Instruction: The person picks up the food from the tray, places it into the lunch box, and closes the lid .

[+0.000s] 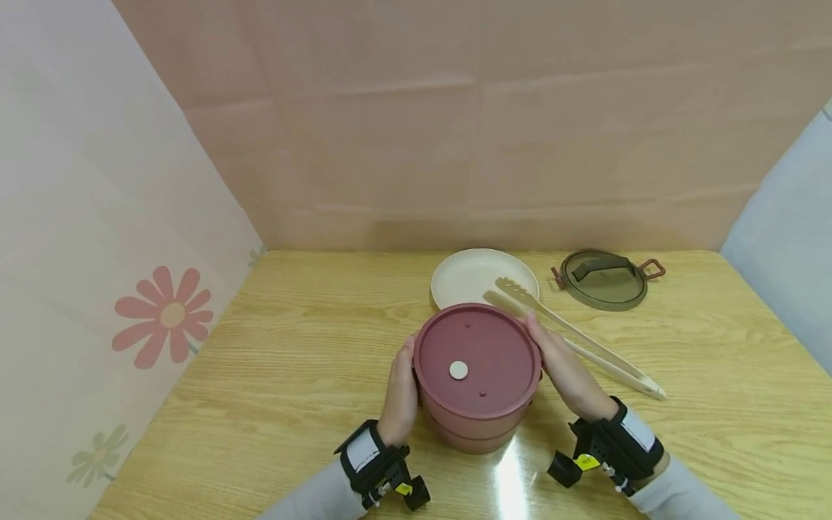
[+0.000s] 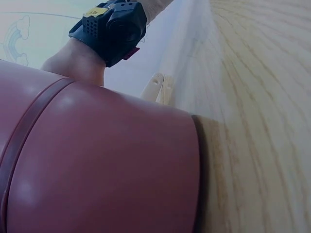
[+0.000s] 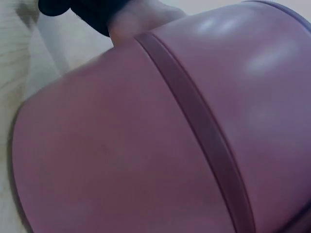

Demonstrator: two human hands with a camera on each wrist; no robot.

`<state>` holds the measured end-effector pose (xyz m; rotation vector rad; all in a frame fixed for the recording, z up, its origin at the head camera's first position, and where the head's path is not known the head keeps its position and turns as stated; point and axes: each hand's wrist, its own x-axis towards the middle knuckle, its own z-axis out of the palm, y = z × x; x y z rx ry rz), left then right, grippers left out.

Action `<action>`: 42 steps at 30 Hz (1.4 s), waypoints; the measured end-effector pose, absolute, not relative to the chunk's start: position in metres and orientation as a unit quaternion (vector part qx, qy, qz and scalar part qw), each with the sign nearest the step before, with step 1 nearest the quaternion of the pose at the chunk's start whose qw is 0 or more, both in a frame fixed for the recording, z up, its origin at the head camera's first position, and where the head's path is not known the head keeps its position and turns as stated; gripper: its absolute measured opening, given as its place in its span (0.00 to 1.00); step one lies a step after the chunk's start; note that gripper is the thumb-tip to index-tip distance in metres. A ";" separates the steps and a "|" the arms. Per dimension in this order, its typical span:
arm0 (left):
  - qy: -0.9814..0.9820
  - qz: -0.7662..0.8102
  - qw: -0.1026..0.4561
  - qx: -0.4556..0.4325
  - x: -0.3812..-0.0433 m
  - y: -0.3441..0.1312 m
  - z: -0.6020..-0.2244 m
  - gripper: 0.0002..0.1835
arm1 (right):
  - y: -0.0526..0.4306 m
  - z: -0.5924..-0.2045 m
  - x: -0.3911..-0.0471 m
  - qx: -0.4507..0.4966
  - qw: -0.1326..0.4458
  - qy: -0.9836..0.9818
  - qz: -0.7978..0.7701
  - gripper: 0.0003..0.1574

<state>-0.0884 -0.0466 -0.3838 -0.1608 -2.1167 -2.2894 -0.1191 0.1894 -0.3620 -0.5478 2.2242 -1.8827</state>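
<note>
A round dusty-red container (image 1: 477, 354) with a flat lid stands upright on the wooden table, a white dot on its lid. From the left side my left hand (image 1: 399, 393) holds it near the rim, and my right hand (image 1: 565, 365) holds its right side. Most of the fingers are hidden against or behind the wall. Smooth red wall (image 2: 112, 160) with a darker band fills much of the left wrist view. In the right wrist view the same banded wall (image 3: 107, 145) covers most of the frame.
Behind the container lies a cream plate (image 1: 471, 271), partly hidden by it. Beige tongs (image 1: 607, 354) rest across the plate and reach onto the table at right. Farther back right is a glass lid (image 1: 604, 280) with a dark handle, red side handles around it.
</note>
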 end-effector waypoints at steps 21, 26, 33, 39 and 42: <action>-0.676 -0.734 0.016 -0.061 -0.089 -0.048 -0.385 0.29 | 0.182 -0.366 -0.113 -0.154 0.098 0.720 -0.669 0.40; -0.675 -0.736 0.012 -0.052 -0.087 -0.047 -0.386 0.29 | 0.188 -0.361 -0.116 -0.153 0.126 0.749 -0.632 0.40; -0.677 -0.734 0.006 -0.052 -0.087 -0.046 -0.388 0.29 | 0.194 -0.356 -0.117 -0.158 0.131 0.771 -0.603 0.37; -0.678 -0.733 0.012 -0.054 -0.088 -0.047 -0.387 0.28 | 0.199 -0.349 -0.122 -0.176 0.130 0.796 -0.564 0.33; -0.679 -0.732 0.016 -0.056 -0.089 -0.046 -0.387 0.28 | 0.203 -0.346 -0.127 -0.178 0.136 0.814 -0.537 0.31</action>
